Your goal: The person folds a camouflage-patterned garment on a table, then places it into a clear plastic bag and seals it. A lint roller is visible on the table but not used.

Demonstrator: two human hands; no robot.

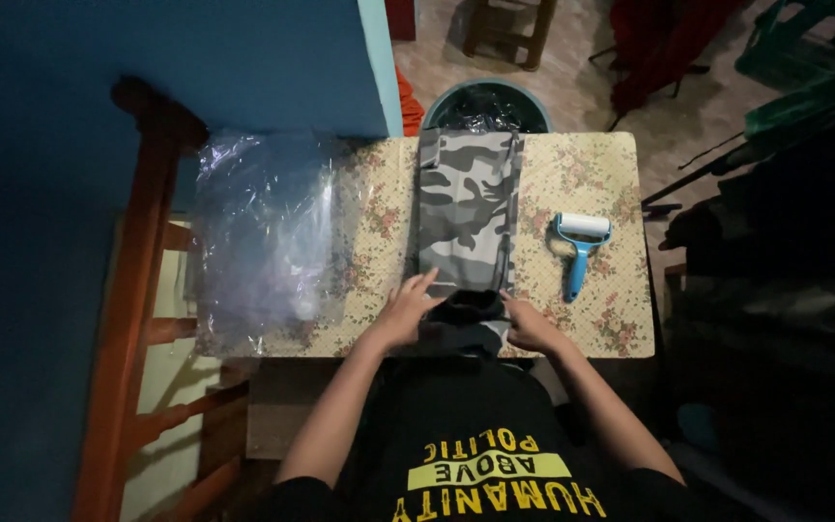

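seen from above, a person stands at a small table (620,333) covered in a floral cloth, both bare hands resting on a folded garment. far beyond the left fingertips, toward the left end of the table, lies a crumpled sheet of clear plastic wrap (263,232) beside a red wooden chair (137,290). the left hand (403,311) lies flat with fingers spread wide, pressing on the near left edge of the grey camouflage garment (466,208), which stretches away from the fingertips down the middle of the table. between the two hands sits the garment's dark near end, bunched at the table edge. the right hand (531,326) rests with fingers loosely together on the near right edge; neither hand grips anything. to the right of the right fingers, well apart, a blue-handled lint roller (579,246) lies untouched. past the far end of the garment a round bin lined with a black bag (485,104) stands on the floor. the step in hand appears to be smoothing or squaring the folded cloth; a further move would seem to call for even pressure from both palms.
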